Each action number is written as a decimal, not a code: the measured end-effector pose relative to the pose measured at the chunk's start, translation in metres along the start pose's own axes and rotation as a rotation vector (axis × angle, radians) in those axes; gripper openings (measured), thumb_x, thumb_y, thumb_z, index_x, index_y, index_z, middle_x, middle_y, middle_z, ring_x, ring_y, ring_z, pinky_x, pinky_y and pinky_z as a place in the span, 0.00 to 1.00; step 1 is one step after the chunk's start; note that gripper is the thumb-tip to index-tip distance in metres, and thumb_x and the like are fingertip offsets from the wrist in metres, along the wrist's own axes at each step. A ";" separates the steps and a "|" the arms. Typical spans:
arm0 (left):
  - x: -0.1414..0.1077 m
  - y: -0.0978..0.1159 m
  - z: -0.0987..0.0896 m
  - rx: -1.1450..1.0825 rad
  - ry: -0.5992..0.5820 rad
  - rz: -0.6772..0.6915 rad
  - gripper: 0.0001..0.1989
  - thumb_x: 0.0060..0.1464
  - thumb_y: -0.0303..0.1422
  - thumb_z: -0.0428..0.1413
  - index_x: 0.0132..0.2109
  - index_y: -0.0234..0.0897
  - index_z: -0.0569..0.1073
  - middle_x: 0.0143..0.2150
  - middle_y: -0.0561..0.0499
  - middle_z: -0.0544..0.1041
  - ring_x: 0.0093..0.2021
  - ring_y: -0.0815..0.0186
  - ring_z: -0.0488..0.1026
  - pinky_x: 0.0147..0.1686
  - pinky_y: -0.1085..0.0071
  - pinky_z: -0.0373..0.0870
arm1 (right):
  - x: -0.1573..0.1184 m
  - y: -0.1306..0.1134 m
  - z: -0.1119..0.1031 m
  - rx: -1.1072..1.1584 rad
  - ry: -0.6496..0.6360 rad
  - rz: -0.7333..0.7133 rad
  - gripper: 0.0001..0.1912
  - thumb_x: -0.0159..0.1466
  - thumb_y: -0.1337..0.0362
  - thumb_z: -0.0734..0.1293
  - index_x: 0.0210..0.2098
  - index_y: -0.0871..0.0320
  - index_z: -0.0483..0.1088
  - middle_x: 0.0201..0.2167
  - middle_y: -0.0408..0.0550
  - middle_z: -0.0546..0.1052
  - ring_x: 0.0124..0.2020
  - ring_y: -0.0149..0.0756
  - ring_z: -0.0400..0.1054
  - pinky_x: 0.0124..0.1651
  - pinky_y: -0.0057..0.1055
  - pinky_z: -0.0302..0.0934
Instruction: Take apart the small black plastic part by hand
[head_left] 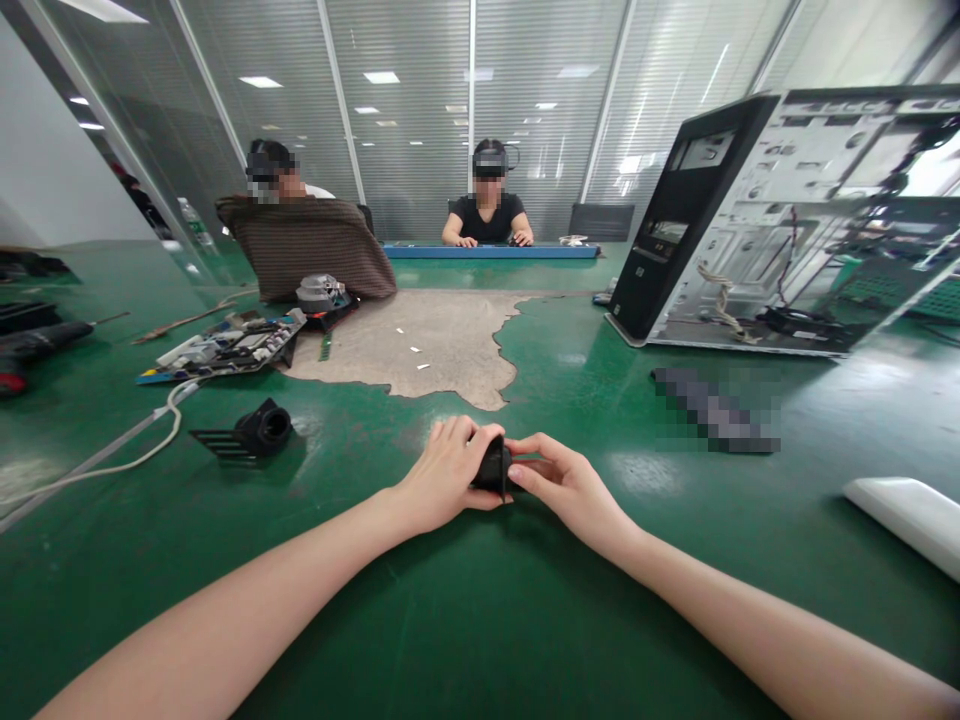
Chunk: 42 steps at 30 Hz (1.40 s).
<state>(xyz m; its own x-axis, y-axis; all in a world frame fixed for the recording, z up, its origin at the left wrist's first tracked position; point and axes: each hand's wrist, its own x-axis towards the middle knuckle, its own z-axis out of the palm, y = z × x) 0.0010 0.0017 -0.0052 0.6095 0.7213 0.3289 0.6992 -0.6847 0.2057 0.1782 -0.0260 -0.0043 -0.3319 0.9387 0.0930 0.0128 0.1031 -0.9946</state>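
Observation:
Both my hands hold one small black plastic part [492, 468] just above the green tabletop, straight in front of me. My left hand [448, 468] wraps over its left side, thumb along the top edge. From the right, my right hand [556, 478] pinches the part's thin upright edge between thumb and fingers. Much of the part is hidden by my fingers, so its exact kind does not show. To the left lies a black plastic duct piece [264, 430] with a round opening and slatted fins.
An open HP computer case [656, 230] stands at right, a blurred dark object [709, 410] before it. A circuit board [225, 345], a fan-like cooler [322, 295] and a power drill [41, 345] lie left. A white object [907, 510] is at right. Two people sit opposite.

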 end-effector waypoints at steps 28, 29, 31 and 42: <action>-0.001 0.000 0.001 0.003 0.007 0.001 0.32 0.42 0.43 0.59 0.52 0.39 0.57 0.41 0.48 0.62 0.40 0.58 0.60 0.39 0.64 0.56 | 0.003 0.002 0.000 -0.009 0.007 -0.034 0.10 0.56 0.61 0.65 0.37 0.56 0.63 0.36 0.44 0.71 0.38 0.33 0.68 0.42 0.33 0.64; -0.001 0.000 0.001 -0.001 0.009 -0.001 0.32 0.42 0.43 0.59 0.52 0.39 0.57 0.41 0.48 0.62 0.40 0.58 0.60 0.39 0.64 0.56 | 0.003 0.002 0.000 -0.023 0.012 -0.033 0.11 0.56 0.62 0.65 0.38 0.56 0.63 0.38 0.45 0.71 0.39 0.33 0.68 0.43 0.34 0.64; -0.001 0.000 0.001 -0.003 0.010 -0.002 0.32 0.42 0.43 0.59 0.52 0.40 0.57 0.41 0.48 0.62 0.41 0.58 0.60 0.39 0.64 0.56 | 0.002 0.001 -0.001 -0.053 0.005 -0.027 0.12 0.57 0.62 0.65 0.40 0.56 0.63 0.38 0.46 0.71 0.39 0.34 0.68 0.44 0.35 0.63; -0.001 0.000 0.000 -0.004 -0.005 -0.010 0.30 0.43 0.40 0.59 0.52 0.39 0.57 0.41 0.48 0.62 0.41 0.59 0.60 0.39 0.64 0.56 | -0.004 0.005 0.000 -0.073 -0.036 -0.174 0.10 0.56 0.66 0.66 0.39 0.53 0.65 0.44 0.45 0.64 0.47 0.35 0.64 0.51 0.35 0.63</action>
<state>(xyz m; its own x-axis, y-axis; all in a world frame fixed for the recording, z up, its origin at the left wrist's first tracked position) 0.0006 0.0005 -0.0056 0.6041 0.7289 0.3222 0.7038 -0.6776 0.2132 0.1795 -0.0296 -0.0094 -0.3682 0.8927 0.2599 0.0207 0.2873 -0.9576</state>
